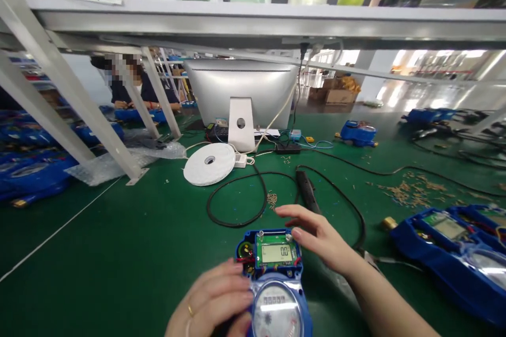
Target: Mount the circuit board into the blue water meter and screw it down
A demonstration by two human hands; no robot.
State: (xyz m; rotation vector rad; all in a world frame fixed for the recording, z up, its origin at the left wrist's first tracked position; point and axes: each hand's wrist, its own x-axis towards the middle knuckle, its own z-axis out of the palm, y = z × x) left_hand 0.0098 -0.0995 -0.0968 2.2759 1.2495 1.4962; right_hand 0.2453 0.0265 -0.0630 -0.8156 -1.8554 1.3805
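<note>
A blue water meter [306, 310] stands at the bottom centre, its upper housing uncovered. In it sit a green circuit board with a lit display [276, 254] reading 0.0 and red wires at the left; below is a round dial [275, 310]. My left hand [215, 300], a ring on one finger, grips the meter's left side, the thumb low and partly cut off. Over the housing's upper right corner is my right hand [316, 234], fingers apart, thumb tip near a corner screw [289, 237]. A small heap of screws [272, 199] lies just beyond the meter.
A black corded handheld tool [306, 192] lies behind my right hand, its cable looping leftward. More blue meters [446, 253] stand at right, near scattered screws [415, 189]. A white reel [209, 164] and monitor [243, 89] stand behind. A shelf [253, 23] crosses overhead; a person [136, 84] sits beyond.
</note>
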